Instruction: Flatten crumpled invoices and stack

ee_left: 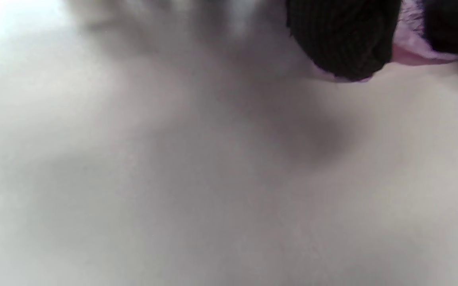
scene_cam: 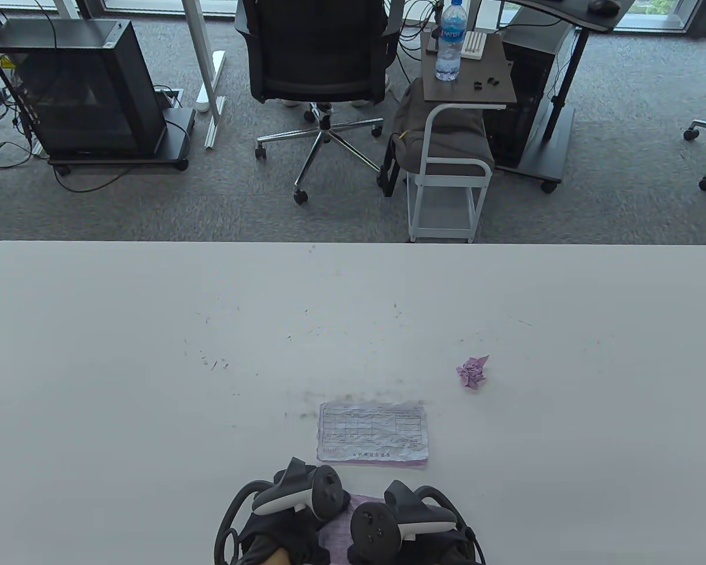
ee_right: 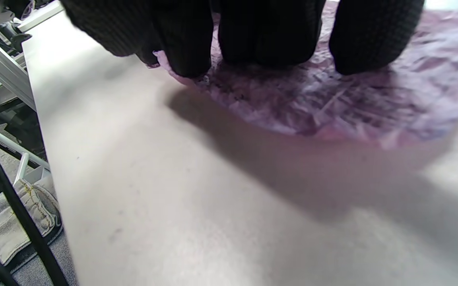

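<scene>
The tabletop [scene_cam: 153, 353] is the pressing surface here, so the job, as I judge it, is to keep the pink invoice [scene_cam: 338, 527] pinned flat against it and stroke outward from the middle, one hand anchoring while the other spreads, so creases leave by the edges instead of folding over. That sheet lies right under both hands at the near edge. The flattened stack [scene_cam: 373, 434] sits just beyond the hands, its long axis running left to right across them, print facing up. The left hand [scene_cam: 282, 518] rests fingertips on the pink sheet's edge; whether they pinch or only press I cannot tell. The right hand [scene_cam: 409, 524] presses down with fingers [ee_right: 272, 35] fairly straight, gripping nothing. A crumpled pink ball [scene_cam: 472, 372] waits farther out, right of the right hand
</scene>
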Motion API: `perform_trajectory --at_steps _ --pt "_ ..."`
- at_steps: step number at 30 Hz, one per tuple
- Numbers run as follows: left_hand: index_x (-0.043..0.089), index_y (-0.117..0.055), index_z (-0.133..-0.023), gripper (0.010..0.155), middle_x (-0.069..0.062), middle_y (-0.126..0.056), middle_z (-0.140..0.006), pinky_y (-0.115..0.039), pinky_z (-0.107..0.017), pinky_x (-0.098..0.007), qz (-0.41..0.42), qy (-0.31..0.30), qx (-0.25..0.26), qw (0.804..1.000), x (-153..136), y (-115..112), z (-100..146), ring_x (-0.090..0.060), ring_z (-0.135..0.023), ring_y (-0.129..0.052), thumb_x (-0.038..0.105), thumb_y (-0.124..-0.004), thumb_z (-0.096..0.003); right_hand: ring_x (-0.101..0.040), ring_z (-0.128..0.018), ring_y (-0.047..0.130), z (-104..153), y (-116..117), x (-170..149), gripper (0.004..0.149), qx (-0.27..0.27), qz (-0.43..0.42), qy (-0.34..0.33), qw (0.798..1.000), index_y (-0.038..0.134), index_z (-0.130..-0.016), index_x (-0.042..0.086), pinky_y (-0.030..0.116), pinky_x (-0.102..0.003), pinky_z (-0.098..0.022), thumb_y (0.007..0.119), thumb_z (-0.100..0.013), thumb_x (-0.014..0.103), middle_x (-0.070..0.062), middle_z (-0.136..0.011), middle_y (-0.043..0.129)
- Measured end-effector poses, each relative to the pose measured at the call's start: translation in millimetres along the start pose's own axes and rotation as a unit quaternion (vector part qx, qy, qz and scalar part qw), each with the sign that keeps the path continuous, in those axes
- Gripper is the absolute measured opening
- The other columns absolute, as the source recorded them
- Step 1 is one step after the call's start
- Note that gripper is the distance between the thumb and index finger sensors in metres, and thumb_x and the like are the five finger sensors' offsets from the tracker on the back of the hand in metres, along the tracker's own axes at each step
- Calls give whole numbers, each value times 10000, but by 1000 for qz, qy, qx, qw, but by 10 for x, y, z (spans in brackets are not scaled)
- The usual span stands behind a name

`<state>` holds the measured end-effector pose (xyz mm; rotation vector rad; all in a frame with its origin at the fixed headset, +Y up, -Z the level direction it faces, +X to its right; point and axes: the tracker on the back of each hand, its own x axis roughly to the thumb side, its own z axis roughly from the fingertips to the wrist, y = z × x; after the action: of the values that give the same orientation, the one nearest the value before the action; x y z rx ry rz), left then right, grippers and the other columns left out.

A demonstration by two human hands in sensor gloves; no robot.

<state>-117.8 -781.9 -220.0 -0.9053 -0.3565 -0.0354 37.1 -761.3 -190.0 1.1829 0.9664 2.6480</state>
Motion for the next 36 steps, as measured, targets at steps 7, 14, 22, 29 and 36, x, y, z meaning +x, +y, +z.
perform_trajectory --at_steps 7,14,22,29,36 --pt "428 -129 -1039 890 -109 126 -1047 -310 -681 -741 13 12 -5 1000 -26 -2 13 -574 -970 28 462 -819 -479 -325 -640 898 76 -4 -265 397 48 -70 81 993 828 -818 215 730 -611 -508 683 -592 507 -86 -787 880" --pt "407 -109 -1040 907 -133 138 -1035 -301 -674 -743 19 13 -8 1000 -36 0 21 -588 -955 38 468 -819 -479 -301 -498 959 210 -105 -412 425 -19 -109 89 990 873 -752 161 822 -598 -439 691 -587 508 -113 -643 968" --pt "411 -106 -1040 898 -133 141 -1035 -290 -668 -748 23 10 -8 1000 -41 0 15 -592 -948 48 489 -810 -488 -407 -793 778 182 -168 -153 546 -177 5 27 984 609 -998 126 785 -604 -486 680 -583 473 -212 -1014 656" --pt "410 -102 -1041 899 -133 144 -1035 -287 -670 -747 24 10 -10 1000 -44 3 12 -591 -948 50 488 -810 -491 -422 -901 528 -84 34 -10 599 -38 61 51 996 441 -1067 184 691 -601 -550 653 -594 483 -195 -1118 381" --pt "411 -104 -1040 900 -131 140 -1037 -290 -671 -747 24 12 -10 1000 -39 2 9 -591 -951 48 487 -811 -488 -433 -797 729 62 -65 -231 534 -53 30 182 981 608 -992 95 788 -605 -470 666 -600 453 -242 -1019 597"
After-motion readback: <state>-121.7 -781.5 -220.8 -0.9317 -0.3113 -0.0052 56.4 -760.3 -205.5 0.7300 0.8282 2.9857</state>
